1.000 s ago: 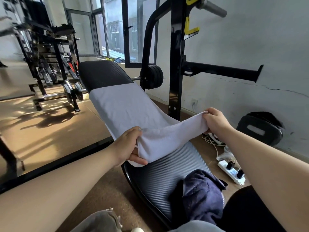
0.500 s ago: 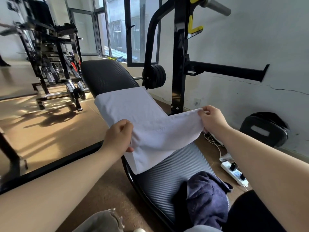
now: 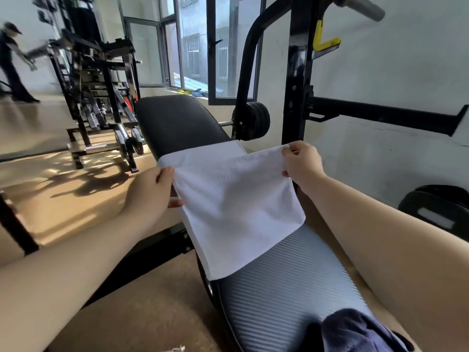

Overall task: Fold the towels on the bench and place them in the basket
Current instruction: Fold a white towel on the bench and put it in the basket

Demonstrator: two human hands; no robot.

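Note:
A white towel (image 3: 236, 207) lies on the black padded bench (image 3: 286, 283), its near half lifted and carried over the far half. My left hand (image 3: 149, 194) pinches the towel's left corner. My right hand (image 3: 303, 165) pinches the right corner, held a little higher. A dark blue towel (image 3: 355, 331) sits crumpled on the bench's near end. No basket is in view.
A black barbell rack upright (image 3: 297, 80) with a yellow hook (image 3: 324, 39) and a weight plate (image 3: 256, 121) stands right of the bench. More gym equipment (image 3: 96, 97) is at the back left. A black bag (image 3: 439, 212) lies on the right floor. A person walks at far left.
Both hands have carried the towel's near edge up and away from me, folding it over the far half. The view has shifted forward along the bench.

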